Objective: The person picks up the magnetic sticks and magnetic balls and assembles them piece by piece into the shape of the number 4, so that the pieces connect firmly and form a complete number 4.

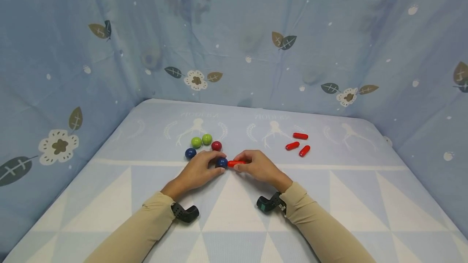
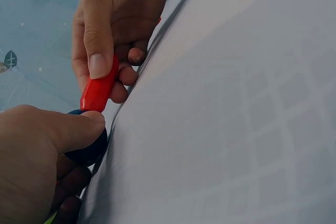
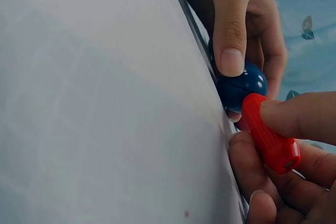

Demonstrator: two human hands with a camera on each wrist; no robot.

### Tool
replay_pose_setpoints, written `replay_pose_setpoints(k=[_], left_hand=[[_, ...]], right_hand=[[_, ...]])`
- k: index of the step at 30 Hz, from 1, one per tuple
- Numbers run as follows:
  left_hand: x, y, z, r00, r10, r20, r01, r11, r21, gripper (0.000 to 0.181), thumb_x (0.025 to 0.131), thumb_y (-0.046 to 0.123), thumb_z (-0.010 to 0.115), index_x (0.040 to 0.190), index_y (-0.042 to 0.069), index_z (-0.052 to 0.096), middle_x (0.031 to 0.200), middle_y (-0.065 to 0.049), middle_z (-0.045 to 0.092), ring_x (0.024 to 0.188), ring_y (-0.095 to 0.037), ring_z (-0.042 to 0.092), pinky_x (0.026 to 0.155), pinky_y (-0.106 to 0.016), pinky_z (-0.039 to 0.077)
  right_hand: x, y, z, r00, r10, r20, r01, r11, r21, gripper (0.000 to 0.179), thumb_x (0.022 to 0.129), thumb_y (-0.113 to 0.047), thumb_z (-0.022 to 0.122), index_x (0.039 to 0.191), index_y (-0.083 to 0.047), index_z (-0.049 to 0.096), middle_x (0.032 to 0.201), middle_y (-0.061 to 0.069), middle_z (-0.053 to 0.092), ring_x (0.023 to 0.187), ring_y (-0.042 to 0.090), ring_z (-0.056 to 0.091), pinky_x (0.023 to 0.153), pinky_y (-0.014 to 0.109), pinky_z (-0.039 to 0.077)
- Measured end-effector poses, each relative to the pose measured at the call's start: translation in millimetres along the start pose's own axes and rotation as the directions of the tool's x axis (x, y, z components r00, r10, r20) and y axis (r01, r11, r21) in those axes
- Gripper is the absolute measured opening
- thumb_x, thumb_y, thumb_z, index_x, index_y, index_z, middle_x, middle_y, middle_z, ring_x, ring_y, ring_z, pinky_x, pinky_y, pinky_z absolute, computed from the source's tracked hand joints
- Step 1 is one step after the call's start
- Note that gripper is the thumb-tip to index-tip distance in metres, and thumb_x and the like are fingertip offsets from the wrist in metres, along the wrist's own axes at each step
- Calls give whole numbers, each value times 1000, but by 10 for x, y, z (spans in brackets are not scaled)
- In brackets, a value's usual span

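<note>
Near the middle of the table my left hand [image 1: 199, 169] pinches a glossy blue ball [image 1: 221, 162] between thumb and fingers. My right hand [image 1: 261, 167] grips a short red stick [image 1: 234, 163] by its right part. One end of the stick meets the side of the ball. In the right wrist view, the red stick [image 3: 265, 132] has ridges along its length and a small dark spot in its free end. A seam runs around the blue ball [image 3: 244, 88]. Thumb and fingers cover part of both pieces.
Just beyond my left hand lie two green balls, a left one [image 1: 196, 142] and a right one [image 1: 207, 139], a dark red ball [image 1: 216, 146] and another blue ball [image 1: 190, 153]. Three more red sticks [image 1: 292, 145] lie at the back right. A patterned curtain [image 1: 237, 31] surrounds the table [image 1: 347, 198].
</note>
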State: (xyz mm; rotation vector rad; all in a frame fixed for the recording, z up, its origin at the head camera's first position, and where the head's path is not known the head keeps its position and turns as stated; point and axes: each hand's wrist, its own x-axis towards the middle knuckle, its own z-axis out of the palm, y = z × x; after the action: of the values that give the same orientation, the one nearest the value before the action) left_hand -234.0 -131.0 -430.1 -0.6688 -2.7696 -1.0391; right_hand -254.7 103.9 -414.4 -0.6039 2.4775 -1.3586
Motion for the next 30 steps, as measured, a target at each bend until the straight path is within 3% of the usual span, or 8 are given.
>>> replay_pose_setpoints(k=[30], left_hand=[[-15, 3, -21, 999, 21, 24, -22, 998, 55, 46, 91, 30, 76, 133, 15, 65, 130, -1, 65, 123, -24, 55, 106, -45, 40]], right_hand=[[-16, 44, -114, 999, -2, 50, 0, 999, 36, 15, 94, -23, 71, 106, -13, 72, 93, 1, 69, 82, 21, 60, 72, 34, 48]])
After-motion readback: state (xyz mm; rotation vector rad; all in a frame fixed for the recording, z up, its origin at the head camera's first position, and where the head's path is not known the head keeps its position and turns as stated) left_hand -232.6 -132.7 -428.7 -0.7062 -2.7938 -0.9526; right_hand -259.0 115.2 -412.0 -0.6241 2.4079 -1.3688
